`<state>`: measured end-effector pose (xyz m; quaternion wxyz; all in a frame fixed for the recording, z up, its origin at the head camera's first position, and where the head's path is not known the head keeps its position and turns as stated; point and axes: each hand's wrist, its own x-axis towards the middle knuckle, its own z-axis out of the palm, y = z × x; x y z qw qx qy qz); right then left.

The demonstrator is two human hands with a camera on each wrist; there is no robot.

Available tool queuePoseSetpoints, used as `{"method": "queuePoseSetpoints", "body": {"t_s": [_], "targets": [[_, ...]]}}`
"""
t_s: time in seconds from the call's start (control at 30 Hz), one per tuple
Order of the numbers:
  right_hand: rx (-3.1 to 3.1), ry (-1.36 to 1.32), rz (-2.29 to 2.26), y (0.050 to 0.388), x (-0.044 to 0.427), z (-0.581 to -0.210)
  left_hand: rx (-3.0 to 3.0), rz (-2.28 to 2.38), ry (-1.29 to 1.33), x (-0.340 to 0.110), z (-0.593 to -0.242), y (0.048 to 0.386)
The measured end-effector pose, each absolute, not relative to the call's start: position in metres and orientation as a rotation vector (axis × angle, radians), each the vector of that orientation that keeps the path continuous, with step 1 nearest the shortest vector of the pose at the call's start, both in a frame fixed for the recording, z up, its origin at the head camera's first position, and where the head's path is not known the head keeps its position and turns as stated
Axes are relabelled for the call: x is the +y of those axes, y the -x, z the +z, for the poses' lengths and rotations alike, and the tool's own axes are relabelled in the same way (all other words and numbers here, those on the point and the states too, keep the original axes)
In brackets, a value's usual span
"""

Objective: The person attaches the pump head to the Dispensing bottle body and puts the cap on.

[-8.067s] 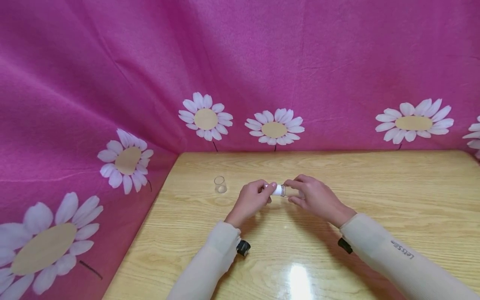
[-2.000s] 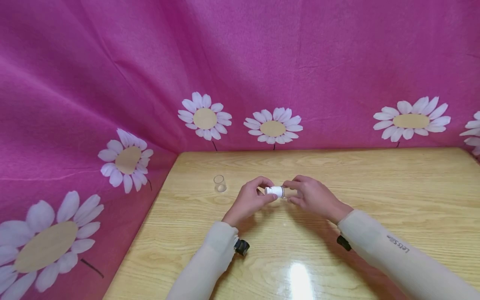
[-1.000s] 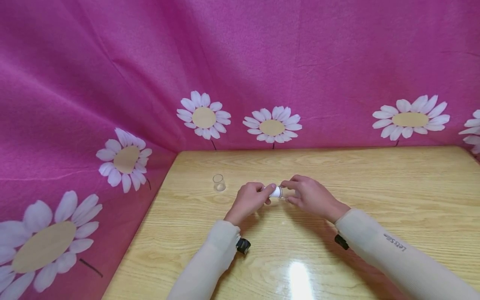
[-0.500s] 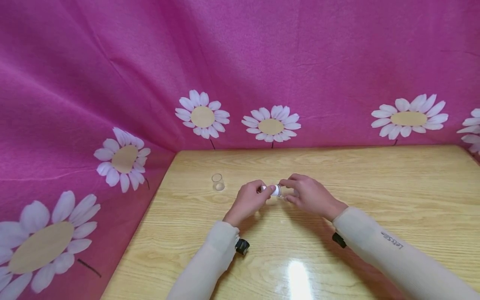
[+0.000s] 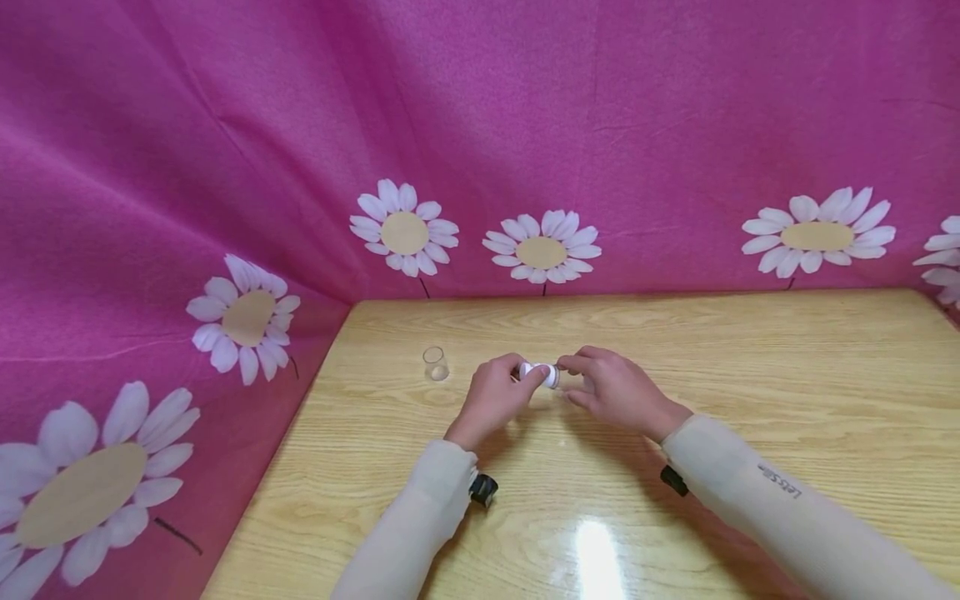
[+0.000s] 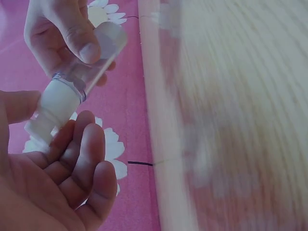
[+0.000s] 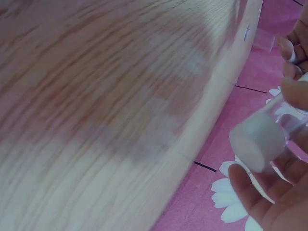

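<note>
A small clear bottle (image 6: 89, 70) with a white top (image 5: 550, 377) lies sideways between the two hands, above the table. My left hand (image 5: 493, 392) pinches the white top between thumb and index finger; its other fingers are loosely curled in the left wrist view. My right hand (image 5: 621, 390) grips the clear body from the other side, covering part of it. The bottle's whitish end (image 7: 257, 141) shows in the right wrist view. A clear ring sits where the top meets the body. To the left of the hands, a clear cup-shaped piece (image 5: 436, 365) stands on the table.
The wooden table (image 5: 750, 358) has a glossy surface with a bright reflection near the front. A pink cloth (image 5: 660, 125) printed with white daisies hangs behind it and along the left side. Each wrist wears a small black camera (image 5: 483, 490).
Two seconds ago, the left fingers were spread around the white top; now they pinch it, with the top slightly tilted. The right hand keeps its grip on the bottle. The clear piece stays put.
</note>
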<state>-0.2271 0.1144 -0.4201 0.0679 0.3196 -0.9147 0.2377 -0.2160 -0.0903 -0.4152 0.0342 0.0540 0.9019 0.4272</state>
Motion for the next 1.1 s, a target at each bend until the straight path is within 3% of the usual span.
{"method": "queuePoseSetpoints", "body": {"t_s": [0.73, 1.1], "targets": [[-2.806, -0.948, 0.967, 0.227, 0.107, -0.415, 2.698, 1.442, -0.136, -0.09, -0.407, 0.211], [-2.845, -0.802, 1.013, 0.234, 0.11, -0.414, 2.746, 1.385, -0.049, -0.102, -0.414, 0.205]]}}
